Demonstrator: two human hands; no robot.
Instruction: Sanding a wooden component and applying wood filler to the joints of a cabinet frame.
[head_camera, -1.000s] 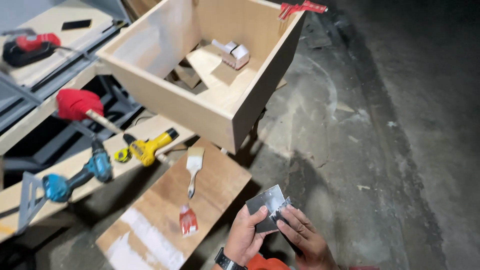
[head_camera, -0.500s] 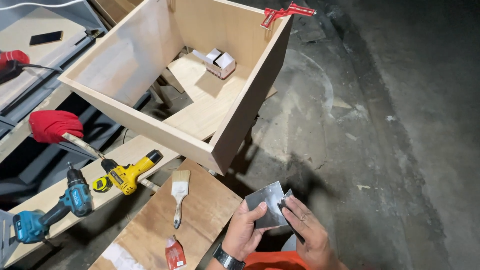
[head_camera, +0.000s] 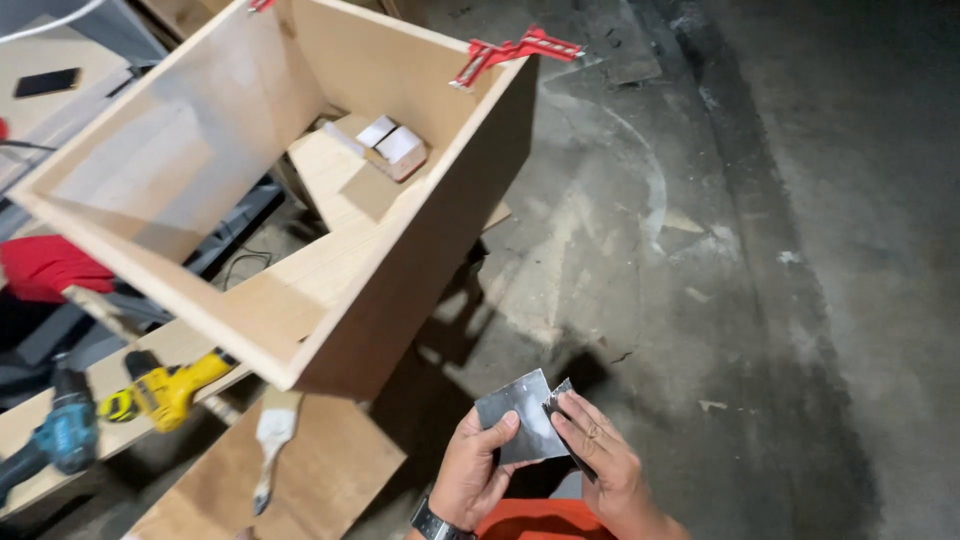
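1. Here, in the head view, the left hand (head_camera: 478, 470) and the right hand (head_camera: 598, 462) sit close together at the lower middle, both gripping one grey sheet (head_camera: 522, 422).
2. The left thumb presses on the sheet's face; the right fingers (head_camera: 572, 428) close over its right edge, where a second, darker piece shows behind.
3. The sheet is held in the air above the concrete floor (head_camera: 760, 260), just right of the wooden box (head_camera: 380, 260).
4. A wristwatch (head_camera: 432, 522) circles the left wrist.
5. The open box stands at upper left, with a red clamp (head_camera: 515, 50) on its far corner and a small block (head_camera: 398, 148) inside.
6. To the lower left, a paintbrush (head_camera: 270, 440) lies on a board (head_camera: 300, 480); a yellow drill (head_camera: 170, 388) and a blue drill (head_camera: 60, 435) rest on a plank beside it.
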